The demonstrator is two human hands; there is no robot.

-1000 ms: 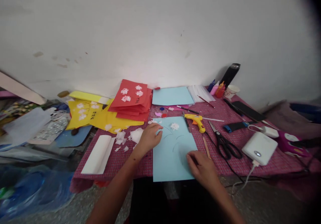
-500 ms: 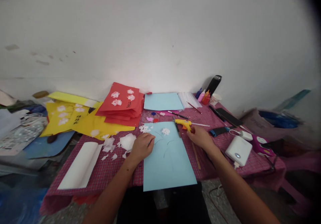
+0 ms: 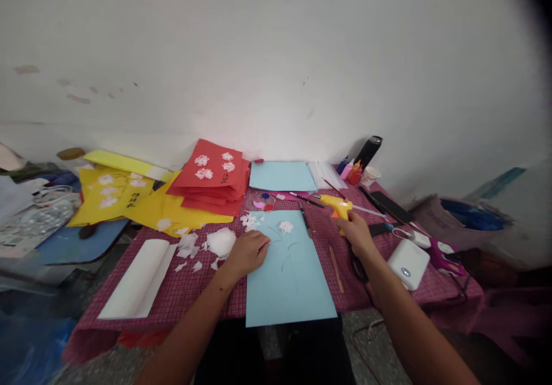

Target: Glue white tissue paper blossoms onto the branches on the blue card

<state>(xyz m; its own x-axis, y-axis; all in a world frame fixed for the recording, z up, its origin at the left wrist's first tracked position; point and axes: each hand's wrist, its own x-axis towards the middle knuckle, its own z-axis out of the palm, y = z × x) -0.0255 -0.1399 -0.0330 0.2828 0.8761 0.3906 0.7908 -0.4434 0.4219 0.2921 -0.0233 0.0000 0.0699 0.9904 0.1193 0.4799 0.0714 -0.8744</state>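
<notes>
A light blue sheet (image 3: 288, 287) lies in front of me, with thin dark curved lines and one white paper flower (image 3: 285, 227) near its top. My left hand (image 3: 249, 253) rests on the sheet's left edge, its fingers bent together; whether anything is under them is hidden. In my right hand (image 3: 357, 233) is a yellow glue gun (image 3: 337, 204), held by its handle right of the sheet, with its nozzle toward the left and a clear stick out of its back. White petals (image 3: 250, 222) lie at the sheet's top left corner.
Torn white paper (image 3: 221, 242) and a folded white sheet (image 3: 137, 281) lie at left. Behind are red cards (image 3: 207, 172), yellow cards (image 3: 172, 204) and a blue stack (image 3: 282, 176). A white power bank (image 3: 409, 264), black phone (image 3: 391, 207) and paint bottles (image 3: 354, 172) are at right.
My right hand has moved right with the glue gun, away from the blue sheet's top edge. My left hand has barely moved. The view has shifted slightly.
</notes>
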